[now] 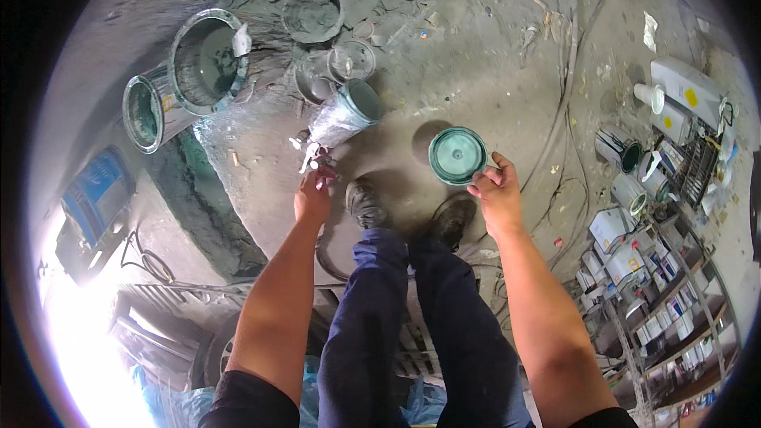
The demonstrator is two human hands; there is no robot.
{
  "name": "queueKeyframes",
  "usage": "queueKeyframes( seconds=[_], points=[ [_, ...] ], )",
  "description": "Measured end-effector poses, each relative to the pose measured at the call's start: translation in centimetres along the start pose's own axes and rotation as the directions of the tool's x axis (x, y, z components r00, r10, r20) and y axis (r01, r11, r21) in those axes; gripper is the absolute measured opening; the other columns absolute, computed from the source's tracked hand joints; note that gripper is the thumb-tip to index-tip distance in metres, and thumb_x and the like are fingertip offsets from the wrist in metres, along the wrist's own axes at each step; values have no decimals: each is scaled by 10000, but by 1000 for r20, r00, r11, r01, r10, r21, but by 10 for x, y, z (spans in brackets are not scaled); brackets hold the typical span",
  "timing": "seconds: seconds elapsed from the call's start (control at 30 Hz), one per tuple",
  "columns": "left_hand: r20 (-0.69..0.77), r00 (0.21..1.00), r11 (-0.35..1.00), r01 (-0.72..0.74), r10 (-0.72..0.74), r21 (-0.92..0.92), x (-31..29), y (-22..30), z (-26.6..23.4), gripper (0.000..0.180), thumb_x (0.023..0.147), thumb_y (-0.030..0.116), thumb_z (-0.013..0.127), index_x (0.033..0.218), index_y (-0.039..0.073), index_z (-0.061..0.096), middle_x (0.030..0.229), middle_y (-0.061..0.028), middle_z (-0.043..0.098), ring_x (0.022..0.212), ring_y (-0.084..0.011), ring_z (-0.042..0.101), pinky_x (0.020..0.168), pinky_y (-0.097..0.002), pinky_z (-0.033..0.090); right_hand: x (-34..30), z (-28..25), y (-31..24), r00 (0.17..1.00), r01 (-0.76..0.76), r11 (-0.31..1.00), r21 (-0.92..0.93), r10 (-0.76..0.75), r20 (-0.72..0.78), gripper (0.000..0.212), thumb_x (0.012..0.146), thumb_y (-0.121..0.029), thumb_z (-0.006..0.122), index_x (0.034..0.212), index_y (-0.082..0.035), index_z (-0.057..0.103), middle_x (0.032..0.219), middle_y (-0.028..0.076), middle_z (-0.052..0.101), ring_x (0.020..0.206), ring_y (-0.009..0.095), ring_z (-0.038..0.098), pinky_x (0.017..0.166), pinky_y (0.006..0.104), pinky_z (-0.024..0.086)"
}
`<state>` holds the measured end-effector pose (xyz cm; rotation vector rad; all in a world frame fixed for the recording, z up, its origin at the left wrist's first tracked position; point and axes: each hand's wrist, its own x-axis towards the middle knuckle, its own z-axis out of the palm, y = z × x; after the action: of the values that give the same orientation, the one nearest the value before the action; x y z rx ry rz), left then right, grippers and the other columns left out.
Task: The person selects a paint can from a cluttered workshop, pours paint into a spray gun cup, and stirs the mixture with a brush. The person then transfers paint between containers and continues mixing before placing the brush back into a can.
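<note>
My left hand is closed around the lower end of a paint spray gun with pale metal knobs. Its grey, paint-smeared cup tilts up to the right, and I look into its open mouth. In my right hand a round green lid is pinched at its lower right edge between thumb and fingers. The lid has a raised rim and a small dot at its middle; its depth cannot be judged from above. Gun and lid are apart, both above the floor in front of my shoes.
Big paint-stained buckets stand at the far left beside smaller tubs. A blue-labelled container is at the left. Cables cross the floor at the right. Cans and a loaded metal rack line the right side.
</note>
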<state>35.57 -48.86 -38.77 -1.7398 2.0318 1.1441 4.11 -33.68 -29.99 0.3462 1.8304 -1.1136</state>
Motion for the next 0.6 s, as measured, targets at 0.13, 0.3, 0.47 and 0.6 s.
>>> queueKeyframes(
  seconds=[0.13,0.3,0.47,0.6],
  points=[
    [96,988,985,107,-120,134,-41,-21,-16,400,871,239,614,1234,81,556,1177,-190,612,1065,-365,607,876,-458,489,2,24,-4,999,7,1000,-2,-7,32,603,880,-24,633,1397,23,325,985,42,563,898,155,587,776,332,548],
    [326,913,969,242,-247,56,-142,-37,-38,385,873,265,634,1200,64,596,1096,-196,666,1032,-319,645,876,-408,503,37,68,-16,992,67,991,116,-79,99,597,882,-7,629,1388,24,313,1054,98,549,884,171,593,752,322,555],
    [494,793,910,415,-357,-9,-212,-29,-53,383,885,287,599,1181,45,608,1117,-202,659,1082,-342,625,913,-425,485,103,115,-36,990,87,994,66,-93,108,552,877,3,619,1355,30,343,1128,133,550,852,170,607,710,307,567],
    [491,783,895,446,-381,-18,-234,-27,-47,381,898,301,576,1186,53,607,1130,-184,657,1088,-339,621,923,-411,481,131,130,-45,988,147,989,11,-148,51,632,894,-104,661,1402,22,307,1034,103,587,763,174,610,687,319,562]
  ],
)
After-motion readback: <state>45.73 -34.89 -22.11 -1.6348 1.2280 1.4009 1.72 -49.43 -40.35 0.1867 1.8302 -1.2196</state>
